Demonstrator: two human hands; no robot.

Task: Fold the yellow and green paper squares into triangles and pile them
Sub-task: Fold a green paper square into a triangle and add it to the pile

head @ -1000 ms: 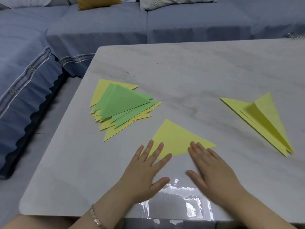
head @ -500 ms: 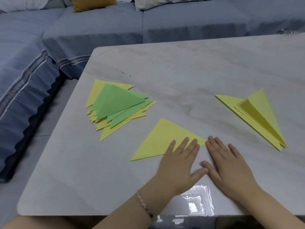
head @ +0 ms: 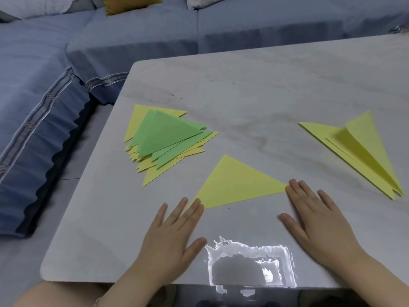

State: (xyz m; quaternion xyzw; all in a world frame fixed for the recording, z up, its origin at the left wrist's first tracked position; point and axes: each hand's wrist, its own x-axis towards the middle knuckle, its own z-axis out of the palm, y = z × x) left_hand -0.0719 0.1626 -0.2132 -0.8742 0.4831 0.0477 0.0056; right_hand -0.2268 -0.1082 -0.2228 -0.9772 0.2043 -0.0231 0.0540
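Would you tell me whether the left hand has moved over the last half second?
Yes. The left hand slid left along the near edge of the loose yellow triangle, from its right corner to its left corner.

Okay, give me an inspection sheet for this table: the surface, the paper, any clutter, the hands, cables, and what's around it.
Surface: pale marbled table, faint dark smudges at the far left, glare patch at the near edge.
Job's things: pile of folded yellow and green triangles at left, green on top; one yellow triangle flat at the near middle; folded yellow papers at right, top flap lifted.
Clutter: nothing seen.
Hands: left hand flat, fingers straight, tips on the yellow triangle's left corner; right hand flat on the table, fingertips at its right corner; neither grips.
Cables: nothing seen.
Surroundings: blue sofa behind and left of the table, mustard cushion on it.
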